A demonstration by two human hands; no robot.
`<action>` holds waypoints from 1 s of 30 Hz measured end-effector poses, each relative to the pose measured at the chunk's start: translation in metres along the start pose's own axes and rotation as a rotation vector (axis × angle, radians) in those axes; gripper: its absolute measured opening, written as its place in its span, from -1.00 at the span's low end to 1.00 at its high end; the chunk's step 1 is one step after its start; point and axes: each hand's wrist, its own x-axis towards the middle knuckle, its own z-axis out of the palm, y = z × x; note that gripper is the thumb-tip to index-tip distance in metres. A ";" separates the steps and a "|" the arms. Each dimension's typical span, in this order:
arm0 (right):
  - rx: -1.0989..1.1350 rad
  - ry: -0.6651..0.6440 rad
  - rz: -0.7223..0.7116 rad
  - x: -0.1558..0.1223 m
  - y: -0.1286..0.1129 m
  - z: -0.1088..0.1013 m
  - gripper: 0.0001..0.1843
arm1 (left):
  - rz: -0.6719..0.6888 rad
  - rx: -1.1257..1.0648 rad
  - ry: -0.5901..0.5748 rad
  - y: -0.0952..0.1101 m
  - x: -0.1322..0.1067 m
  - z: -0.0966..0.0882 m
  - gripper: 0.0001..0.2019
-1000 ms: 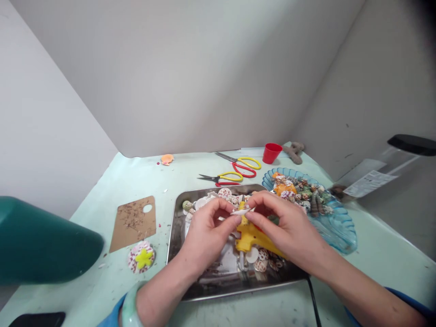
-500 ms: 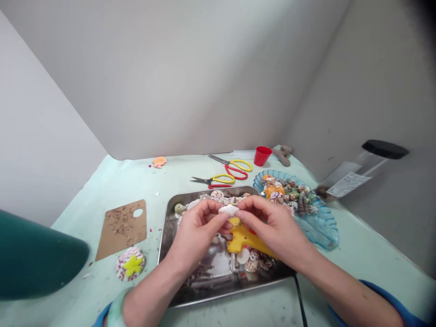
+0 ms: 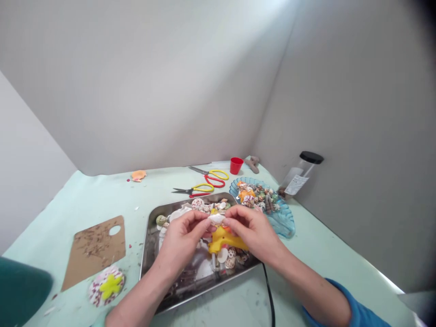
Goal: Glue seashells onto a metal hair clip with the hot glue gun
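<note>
Both hands meet over a steel tray (image 3: 150, 254) of seashells. My left hand (image 3: 180, 240) and my right hand (image 3: 254, 231) pinch one small white shell (image 3: 216, 219) between their fingertips. Just below the shell, a yellow glue gun (image 3: 223, 240) lies in the tray, its black cord (image 3: 269, 295) running off the near edge. Loose shells (image 3: 229, 259) lie around the gun.
A blue glass dish (image 3: 284, 222) full of shells sits right of the tray. Two yellow-and-red scissors (image 3: 204, 181), a red cup (image 3: 236, 165), a black-lidded jar (image 3: 301, 175), a brown card (image 3: 95, 247), a shell flower (image 3: 107, 286), an orange shell (image 3: 138, 175) and a teal object (image 3: 20, 290) surround it.
The view has swung right and up, so everything sits lower and further left. Both hands keep pinching the white shell over the glue gun.
</note>
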 end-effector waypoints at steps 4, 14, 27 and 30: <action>-0.034 0.132 0.067 -0.005 0.007 -0.034 -0.79 | 0.021 0.008 0.065 0.002 -0.001 -0.001 -0.76; -0.252 0.160 0.263 -0.011 0.043 -0.097 -0.79 | 0.022 0.029 0.090 0.006 -0.001 -0.001 -0.75; -0.528 0.119 0.284 0.015 0.083 -0.081 -0.82 | 0.029 0.088 0.056 0.004 0.001 -0.001 -0.78; -0.603 0.139 0.287 0.011 0.083 -0.078 -0.79 | 0.023 0.098 0.051 0.004 0.001 -0.001 -0.78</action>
